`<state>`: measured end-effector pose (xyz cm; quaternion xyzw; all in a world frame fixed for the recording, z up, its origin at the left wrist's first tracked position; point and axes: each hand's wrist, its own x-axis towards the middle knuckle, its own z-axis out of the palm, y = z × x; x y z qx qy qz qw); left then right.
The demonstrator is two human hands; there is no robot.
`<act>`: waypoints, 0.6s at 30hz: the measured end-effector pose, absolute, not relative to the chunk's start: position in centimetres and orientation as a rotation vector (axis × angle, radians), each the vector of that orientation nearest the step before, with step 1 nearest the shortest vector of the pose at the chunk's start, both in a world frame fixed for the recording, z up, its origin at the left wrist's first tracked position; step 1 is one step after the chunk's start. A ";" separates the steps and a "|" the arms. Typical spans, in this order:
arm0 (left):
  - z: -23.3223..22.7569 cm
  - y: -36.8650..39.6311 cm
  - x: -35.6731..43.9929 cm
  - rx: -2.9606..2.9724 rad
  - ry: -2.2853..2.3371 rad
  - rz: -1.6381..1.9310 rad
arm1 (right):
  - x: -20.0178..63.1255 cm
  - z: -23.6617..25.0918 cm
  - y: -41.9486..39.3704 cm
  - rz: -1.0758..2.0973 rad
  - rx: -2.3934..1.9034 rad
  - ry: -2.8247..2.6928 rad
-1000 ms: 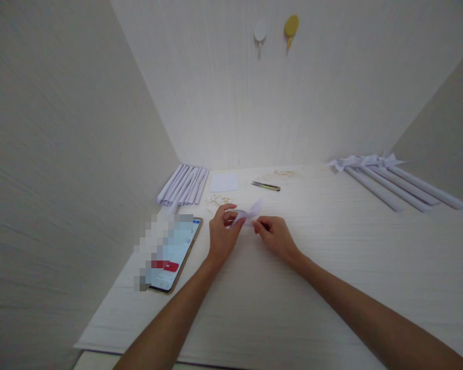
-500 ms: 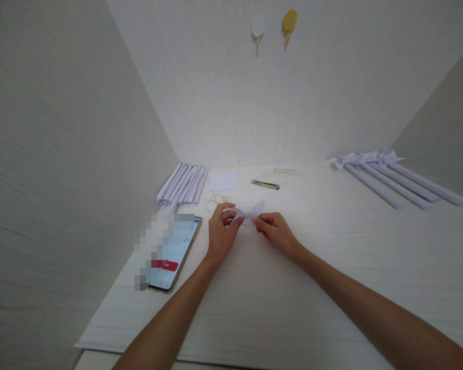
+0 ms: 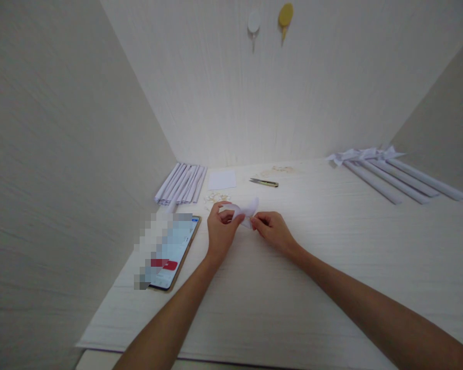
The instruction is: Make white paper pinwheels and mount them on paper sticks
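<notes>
Walls (image 3: 216,87) of pale grained panel occupy the top and both sides of the frame; a white tabletop (image 3: 332,231) extends below them. Long paper rolls (image 3: 394,182) with flared ends lie at the right. A phone (image 3: 175,252), screen lit and partly pixelated, lies left of centre. Right hand (image 3: 273,231), at centre: fingertips pressed together at the paper's lower right edge; what they pinch cannot be told. Left hand (image 3: 223,228), beside it: thumb and fingers pinch a gathered paper piece (image 3: 247,208), positioned at frame centre between both hands. A row of paper rolls (image 3: 181,185) lies behind the phone, left of a flat white sheet (image 3: 222,180). Yellow hook (image 3: 286,15) and white hook (image 3: 253,22) are at top centre. Snips (image 3: 266,182) lie behind the hands; thin bands (image 3: 218,197) lie beyond the left hand.
</notes>
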<state>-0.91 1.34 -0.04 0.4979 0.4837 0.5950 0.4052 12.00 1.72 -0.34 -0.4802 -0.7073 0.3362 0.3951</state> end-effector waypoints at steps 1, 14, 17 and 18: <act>0.0 1.4 -0.9 1.246 1.219 1.507 | 12.0 -0.3 1.7 0.846 -1.219 -1.795; -0.1 1.6 -0.9 1.123 1.214 1.553 | 12.1 -0.4 1.7 0.813 -1.235 -1.727; 0.0 1.5 -0.8 1.131 1.222 1.547 | 12.1 -0.4 1.7 0.793 -1.242 -1.726; 0.0 1.5 -0.8 1.134 1.221 1.547 | 12.1 -0.4 1.7 0.787 -1.246 -1.729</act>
